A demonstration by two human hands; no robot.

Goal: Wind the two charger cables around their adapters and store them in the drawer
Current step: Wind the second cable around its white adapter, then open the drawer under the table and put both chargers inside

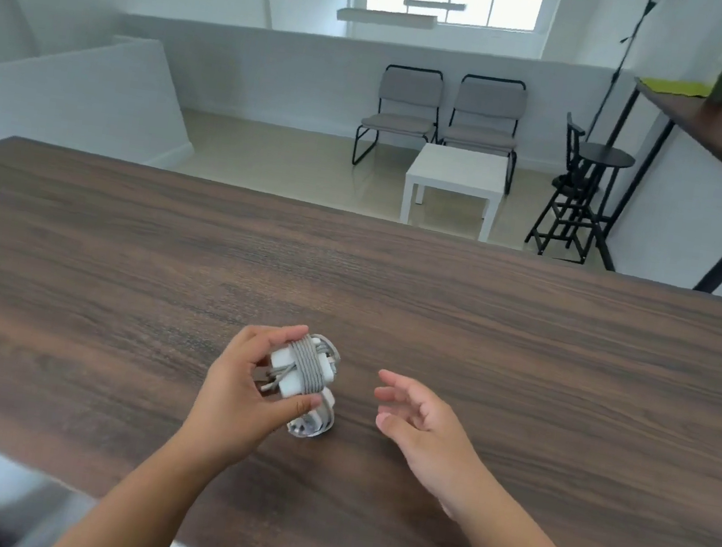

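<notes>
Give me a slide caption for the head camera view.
Left hand holds a white adapter wound with grey cable above a wooden table; right hand open beside it.

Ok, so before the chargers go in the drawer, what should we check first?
1. Top adapter wrapped in its grey cable: ok.
2. Left hand gripping the top adapter: ok.
3. Second charger wound too: cannot tell, it is blurred and partly hidden beneath.
4. Right hand free to help: ok, open and empty.
5. Loose cable end near the left palm tucked in: not ok, strands poke out.
6. Drawer open and ready: cannot tell, no drawer is in view.
</notes>
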